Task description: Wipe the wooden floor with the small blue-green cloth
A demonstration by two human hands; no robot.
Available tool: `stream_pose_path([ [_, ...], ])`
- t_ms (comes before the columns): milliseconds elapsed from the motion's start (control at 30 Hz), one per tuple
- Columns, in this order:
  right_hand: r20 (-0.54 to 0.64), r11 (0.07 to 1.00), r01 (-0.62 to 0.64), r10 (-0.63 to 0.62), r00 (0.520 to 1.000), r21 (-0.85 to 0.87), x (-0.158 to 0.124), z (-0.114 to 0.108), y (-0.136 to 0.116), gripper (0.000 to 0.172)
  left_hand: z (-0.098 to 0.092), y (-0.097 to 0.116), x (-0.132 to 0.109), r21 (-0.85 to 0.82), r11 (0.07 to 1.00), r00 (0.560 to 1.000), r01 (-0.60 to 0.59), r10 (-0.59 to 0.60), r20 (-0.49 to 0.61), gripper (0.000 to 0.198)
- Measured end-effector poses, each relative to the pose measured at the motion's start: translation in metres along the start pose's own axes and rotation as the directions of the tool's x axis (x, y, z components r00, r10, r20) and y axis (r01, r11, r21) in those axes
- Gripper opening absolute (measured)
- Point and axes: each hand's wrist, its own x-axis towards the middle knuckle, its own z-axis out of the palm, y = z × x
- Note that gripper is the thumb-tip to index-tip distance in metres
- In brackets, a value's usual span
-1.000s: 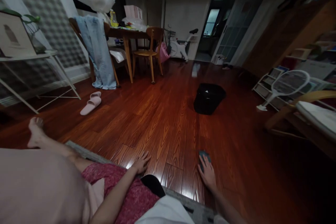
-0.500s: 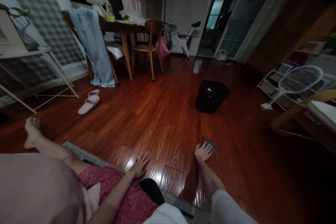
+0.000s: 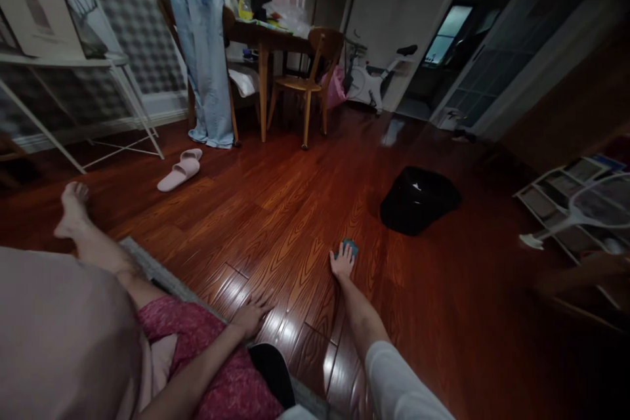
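Note:
My right hand [image 3: 343, 260] presses a small blue-green cloth [image 3: 350, 246] against the brown wooden floor [image 3: 295, 210], its fingers spread over it. Much of the cloth is hidden under the palm and fingers. My left hand [image 3: 252, 316] rests on the boards beside the grey edge of a mat [image 3: 142, 256], fingers stretched out and nothing in them. Below that hand, a dark rounded object with a pale rim [image 3: 273, 367] lies near my red patterned shorts [image 3: 221, 374].
A black bin [image 3: 418, 200] stands ahead to the right. Pink slippers [image 3: 180, 174] lie at the left. Farther back are a wooden chair [image 3: 310, 82], jeans [image 3: 209, 72] over another chair, and an exercise bike [image 3: 369, 82]. A white racket [image 3: 561, 223] leans by a shelf at right.
My right hand has slid leftward and forward across the floor with the cloth beneath it. My left hand stays on the floor. The view has turned and tilted slightly.

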Motion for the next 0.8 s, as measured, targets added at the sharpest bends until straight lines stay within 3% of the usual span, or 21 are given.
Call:
stream_pose_path([
  [167,0.090,0.978,0.210,-0.208,0.974,-0.013,-0.015,0.010,-0.038,0.068,0.006,-0.004,0.000,-0.041,0.999,0.999,-0.008,0.006,-0.036,0.074],
  [300,0.125,0.917,0.400,-0.396,0.910,-0.005,-0.046,0.014,-0.064,0.065,0.007,-0.005,-0.001,-0.048,0.999,0.999,-0.019,0.016,-0.049,0.073],
  [400,0.122,0.880,0.474,-0.472,0.873,0.014,-0.075,0.016,-0.076,0.065,0.004,-0.004,-0.002,-0.045,0.999,0.999,-0.020,0.019,-0.042,0.075],
  [667,0.059,0.721,0.684,-0.691,0.720,0.111,-0.165,0.028,-0.073,0.064,0.005,-0.003,0.001,-0.060,0.998,0.998,-0.018,0.014,-0.064,0.081],
  [800,0.063,0.689,0.716,-0.724,0.687,0.114,-0.164,0.028,-0.072,0.062,0.007,-0.003,0.005,-0.071,0.997,0.998,-0.011,0.006,-0.069,0.083],
])
